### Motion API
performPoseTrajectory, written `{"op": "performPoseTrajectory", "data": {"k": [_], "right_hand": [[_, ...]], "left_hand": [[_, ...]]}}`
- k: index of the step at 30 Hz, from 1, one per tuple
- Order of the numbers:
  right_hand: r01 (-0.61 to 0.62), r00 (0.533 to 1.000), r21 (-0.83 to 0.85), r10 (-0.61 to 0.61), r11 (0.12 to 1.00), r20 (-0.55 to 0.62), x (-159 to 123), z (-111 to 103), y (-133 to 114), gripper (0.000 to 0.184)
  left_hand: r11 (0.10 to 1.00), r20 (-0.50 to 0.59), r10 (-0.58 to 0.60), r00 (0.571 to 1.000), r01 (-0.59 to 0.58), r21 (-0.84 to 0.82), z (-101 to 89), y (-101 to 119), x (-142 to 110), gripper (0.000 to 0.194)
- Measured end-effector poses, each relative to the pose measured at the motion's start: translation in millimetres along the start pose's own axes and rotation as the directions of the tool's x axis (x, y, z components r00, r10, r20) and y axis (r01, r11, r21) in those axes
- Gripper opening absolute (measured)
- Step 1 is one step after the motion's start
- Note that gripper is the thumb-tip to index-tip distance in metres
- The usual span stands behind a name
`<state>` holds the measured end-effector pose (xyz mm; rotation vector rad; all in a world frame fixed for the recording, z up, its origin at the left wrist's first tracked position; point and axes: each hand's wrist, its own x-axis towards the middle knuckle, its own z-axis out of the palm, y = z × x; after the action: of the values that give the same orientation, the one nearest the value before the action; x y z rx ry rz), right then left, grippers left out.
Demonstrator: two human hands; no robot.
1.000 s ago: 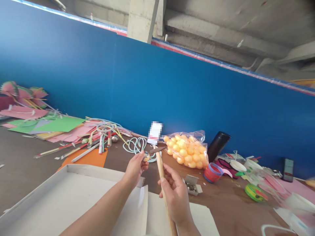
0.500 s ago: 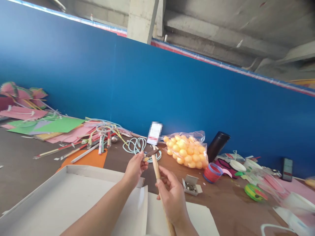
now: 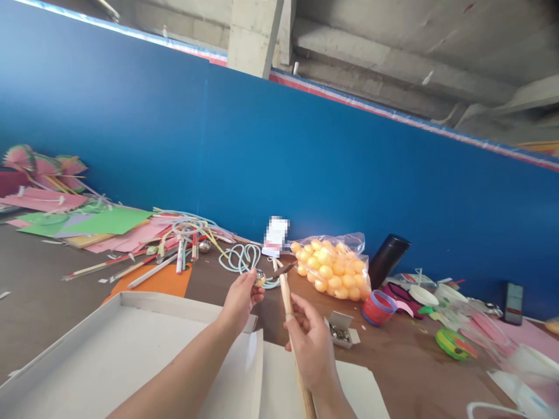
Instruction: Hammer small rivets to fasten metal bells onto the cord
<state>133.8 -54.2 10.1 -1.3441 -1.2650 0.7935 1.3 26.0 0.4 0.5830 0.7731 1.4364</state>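
Between the fingertips of my left hand [image 3: 241, 292] is a small shiny metal ball [image 3: 260, 278], perhaps a bell. My right hand [image 3: 309, 337] is wrapped round a pale wooden stick [image 3: 286, 295], which slants up and slightly left. A dark brown strip [image 3: 283, 270] crosses at the stick's upper end; how it is fixed there I cannot tell. The ball and the stick are apart, with a small gap between them. Behind both hands lie loops of light blue cord [image 3: 239, 258] on the brown table. Under my forearms is a white cardboard tray [image 3: 174, 306].
A bag of orange balls [image 3: 332, 269], a black bottle [image 3: 388, 261] and a red cup [image 3: 378, 307] stand behind to the right. Close by is a small box of metal pieces [image 3: 343, 333]. Coloured paper [image 3: 109, 221] and sticks cover the left side. A blue partition [image 3: 271, 157] rises behind.
My right hand has shifted slightly right with the stick and the brown strip. The ball in my left hand now shows more clearly, apart from the strip.
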Motion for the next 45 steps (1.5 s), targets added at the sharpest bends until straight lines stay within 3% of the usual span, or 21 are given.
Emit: {"op": "performPoseTrajectory", "data": {"k": [10, 19, 32, 35, 39, 45], "right_hand": [[0.073, 0.997, -0.120, -0.073, 0.990, 0.000, 4.2, -6.1, 28.3, 0.039], [0.047, 0.999, -0.139, -0.043, 0.989, 0.027, 5.8, -6.8, 28.3, 0.038], [-0.006, 0.996, -0.290, 0.032, 0.957, 0.087, 3.2, -7.6, 25.3, 0.041], [-0.024, 0.990, -0.405, 0.077, 0.914, 0.115, 4.3, -8.1, 25.3, 0.042], [-0.007, 0.978, -0.632, 0.138, 0.775, 0.158, 6.0, -7.8, 23.3, 0.040], [0.011, 0.981, -0.778, 0.146, 0.628, 0.131, 4.6, -7.9, 17.9, 0.031]], "left_hand": [[0.999, 0.023, -0.003, 1.000, 0.002, 0.032, -3.3, -2.7, 1.5, 0.032], [0.998, 0.040, -0.007, 0.999, 0.004, 0.062, -1.8, -2.5, -0.6, 0.032], [0.995, 0.063, -0.008, 0.998, 0.001, 0.103, -2.2, -2.6, -1.4, 0.032], [0.997, 0.068, -0.015, 0.998, 0.010, 0.081, -0.8, -1.3, -2.9, 0.030], [1.000, 0.103, -0.025, 0.994, 0.024, 0.009, -0.2, 0.0, -3.4, 0.028], [0.995, 0.204, -0.035, 0.978, 0.052, -0.082, -1.3, 0.3, -5.9, 0.024]]}}
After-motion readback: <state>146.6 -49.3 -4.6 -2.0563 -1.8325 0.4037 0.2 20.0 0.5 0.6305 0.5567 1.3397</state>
